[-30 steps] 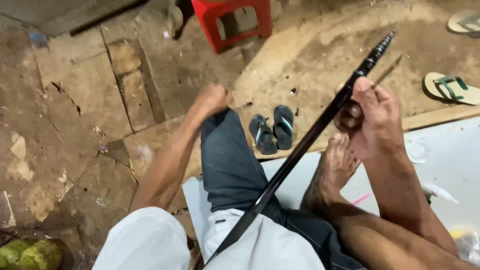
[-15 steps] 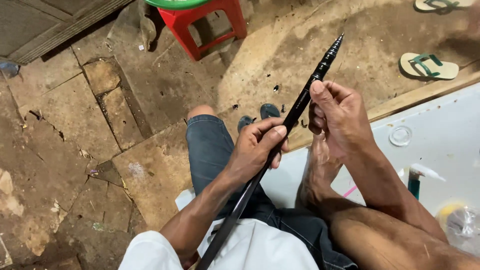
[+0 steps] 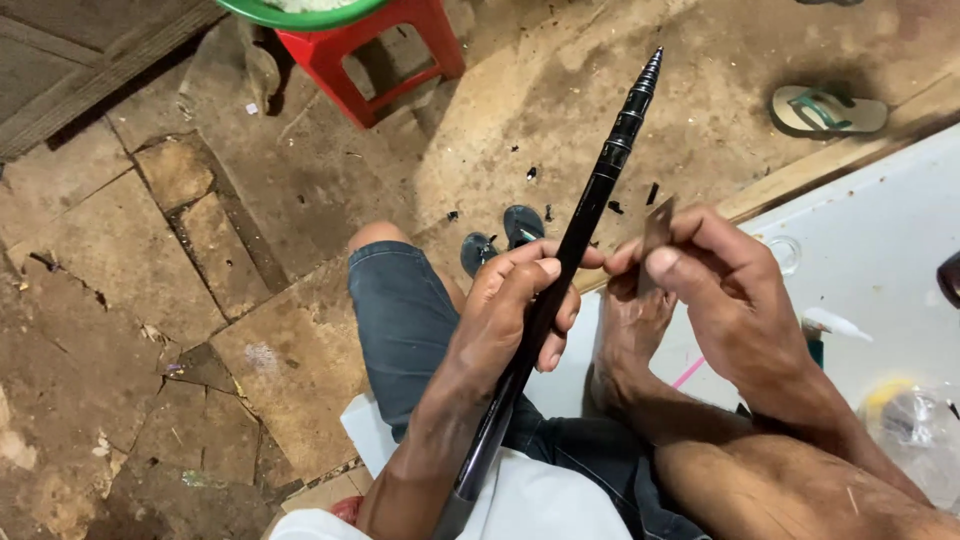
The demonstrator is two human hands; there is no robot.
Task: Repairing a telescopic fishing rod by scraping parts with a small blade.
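Here your left hand grips a long black segmented rod slanting up over your lap, while your right hand pinches a thin flat blade beside it; scraping seems underway, needing steady blade contact.

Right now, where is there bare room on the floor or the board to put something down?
Bare stone floor lies left of the knee, below the red stool. Open concrete sits between the rod's tip and the green sandal. The white board is bare near its top edge. It is crowded around the left hand, right hand and the clutter at lower right.
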